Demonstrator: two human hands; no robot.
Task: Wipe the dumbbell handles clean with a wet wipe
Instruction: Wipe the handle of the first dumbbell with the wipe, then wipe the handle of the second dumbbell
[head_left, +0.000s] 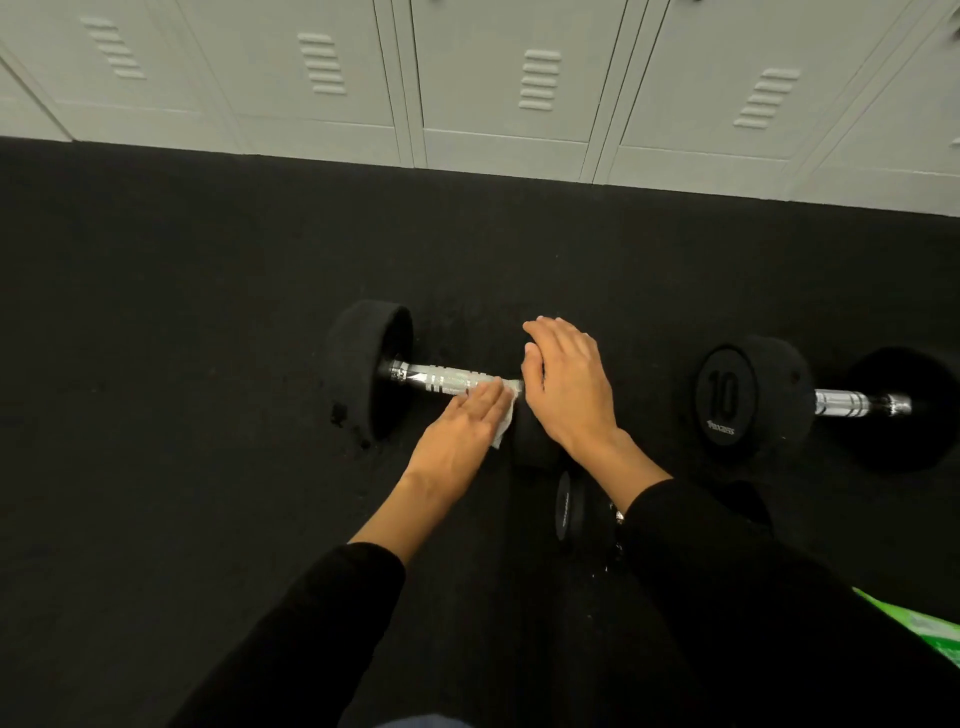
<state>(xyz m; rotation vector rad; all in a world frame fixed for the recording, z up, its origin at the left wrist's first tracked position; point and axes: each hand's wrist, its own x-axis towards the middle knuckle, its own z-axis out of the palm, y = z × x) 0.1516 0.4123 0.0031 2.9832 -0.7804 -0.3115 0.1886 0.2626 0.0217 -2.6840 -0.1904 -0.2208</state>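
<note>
The dumbbell (363, 374) lies on the floor (156, 312). The right hand (566, 384) rests flat and released on its right head (535, 447), I think to stop it rolling. The left hand (462, 426), fingers straight, presses the wipe (504, 423) on its handle (436, 378), beside that head.

Under the left hand (462, 426) the wet wipe (505, 420) is white against a shiny silver handle (441, 378) banded with knurled rings. Right of the right hand (569, 384), a second dumbbell (769, 384) is black; the floor (208, 312) is black, the lockers (493, 78) beyond pale grey.
</note>
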